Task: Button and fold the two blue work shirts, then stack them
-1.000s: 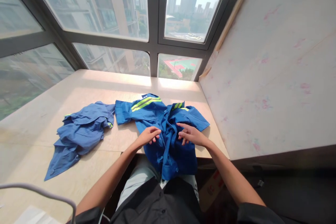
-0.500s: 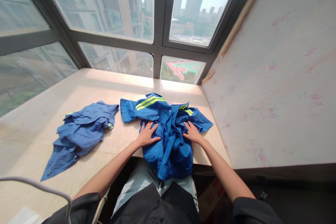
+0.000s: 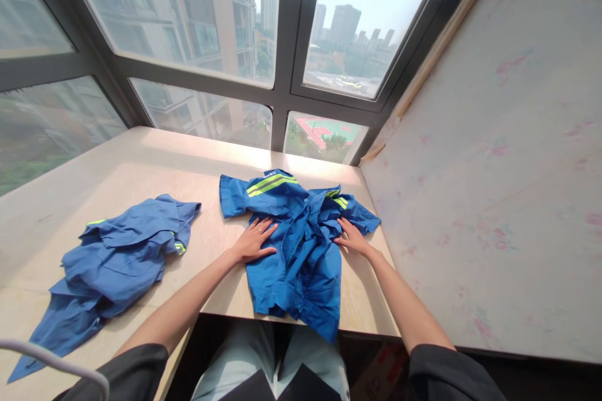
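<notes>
Far left: smooth grey cable (image 3: 59, 360); beyond it a dull-blue garment (image 3: 117, 254), crumpled, yellow-green trim, on pale wood-look surface (image 3: 214, 288). Left hand (image 3: 256, 241) flat, fingers spread wide, on the left side of a brighter blue shirt (image 3: 294, 250). Shirt lies wrinkled mid-surface, lower corner over the near edge; reflective yellow-grey stripes, white collar lettering too small to read. Right hand (image 3: 352, 239): fingers apart, against shirt's right side. Far right, faint pink-floral wall (image 3: 493, 213).
</notes>
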A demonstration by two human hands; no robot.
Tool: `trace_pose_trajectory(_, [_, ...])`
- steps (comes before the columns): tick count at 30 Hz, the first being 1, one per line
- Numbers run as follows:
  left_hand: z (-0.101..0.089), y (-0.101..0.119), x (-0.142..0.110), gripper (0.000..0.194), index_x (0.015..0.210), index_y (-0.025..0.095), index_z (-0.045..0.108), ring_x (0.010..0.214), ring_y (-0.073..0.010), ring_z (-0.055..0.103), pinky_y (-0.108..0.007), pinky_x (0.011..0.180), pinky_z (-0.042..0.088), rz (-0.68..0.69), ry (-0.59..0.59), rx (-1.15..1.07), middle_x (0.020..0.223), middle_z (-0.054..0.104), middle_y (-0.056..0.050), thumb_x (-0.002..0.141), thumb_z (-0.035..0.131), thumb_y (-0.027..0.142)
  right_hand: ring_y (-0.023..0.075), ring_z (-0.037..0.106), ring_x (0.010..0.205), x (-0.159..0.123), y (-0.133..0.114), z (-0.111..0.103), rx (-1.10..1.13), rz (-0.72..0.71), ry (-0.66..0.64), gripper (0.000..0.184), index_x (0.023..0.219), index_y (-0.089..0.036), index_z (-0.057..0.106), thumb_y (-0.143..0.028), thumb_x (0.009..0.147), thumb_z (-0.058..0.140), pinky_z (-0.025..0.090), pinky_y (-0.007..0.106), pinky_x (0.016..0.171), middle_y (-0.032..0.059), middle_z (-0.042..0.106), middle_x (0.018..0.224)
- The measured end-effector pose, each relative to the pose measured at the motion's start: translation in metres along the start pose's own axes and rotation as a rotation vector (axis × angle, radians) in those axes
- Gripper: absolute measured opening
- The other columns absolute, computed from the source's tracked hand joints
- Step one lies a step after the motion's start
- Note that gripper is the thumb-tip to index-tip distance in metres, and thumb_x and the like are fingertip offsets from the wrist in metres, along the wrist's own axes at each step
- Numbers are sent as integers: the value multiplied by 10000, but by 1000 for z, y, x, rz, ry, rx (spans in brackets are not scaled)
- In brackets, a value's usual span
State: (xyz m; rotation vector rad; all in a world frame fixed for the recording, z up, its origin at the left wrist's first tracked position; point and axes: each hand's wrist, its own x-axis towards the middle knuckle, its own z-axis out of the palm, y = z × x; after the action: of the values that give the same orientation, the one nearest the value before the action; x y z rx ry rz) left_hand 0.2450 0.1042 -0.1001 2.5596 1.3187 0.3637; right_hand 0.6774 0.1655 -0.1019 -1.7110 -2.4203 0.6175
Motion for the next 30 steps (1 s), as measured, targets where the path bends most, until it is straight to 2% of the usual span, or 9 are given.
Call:
trace_pose_trajectory(6, [-6,-28,2,852,1556,192,368,1481,-341,296,-518,1225,176,-18,2,3,1594,326,-171,892,494,710,309,340,1470,21,34,-20,78,-4,15,802,1502,-152,447,-452,796,682,291,476,1192,182,341,1583])
trace_pose_trajectory(9, [-9,-43,0,837,1543,209,400,1456,-355,338,-503,1207,232,-49,-3,2,1584,352,-156,884,497,716,297,382,1449,27,44,-29,72,17,17,744,1484,-184,474,-394,799,677,315,472,1185,149,389,1566])
trace_pose_trajectory(12, [-12,-54,1,822,1534,226,418,1451,-347,349,-487,1203,246,-52,-7,14,1580,366,-142,882,495,720,290,373,1455,33,47,-31,49,47,23,724,1479,-146,472,-334,806,661,302,449,1196,164,396,1560])
trace_pose_trajectory(19, [-17,-71,8,787,1531,201,420,1448,-331,355,-468,1205,242,-20,-10,51,1577,369,-147,913,467,685,303,317,1481,39,41,-27,-45,122,60,673,1504,-130,427,-279,865,577,272,491,1196,186,342,1585])
trace_pose_trajectory(23, [-23,-88,6,733,1517,226,444,1461,-307,341,-462,1217,215,-28,1,58,1570,388,-130,921,478,652,304,351,1464,39,38,-33,-86,179,59,637,1488,-107,446,-241,873,543,295,474,1187,198,363,1571])
trace_pose_trajectory(26, [-26,-94,3,690,1509,225,454,1478,-297,312,-471,1220,197,-87,6,85,1579,374,-128,945,445,623,319,403,1431,39,30,-35,-108,220,66,618,1465,-95,471,-200,859,530,337,485,1162,216,407,1539])
trace_pose_trajectory(30, [-18,-81,-2,614,1461,202,512,1463,-334,331,-531,1192,231,-280,97,136,1564,387,-163,965,436,555,349,361,1449,32,3,-24,-137,227,126,640,1478,-114,444,-138,840,481,317,575,1149,222,408,1534])
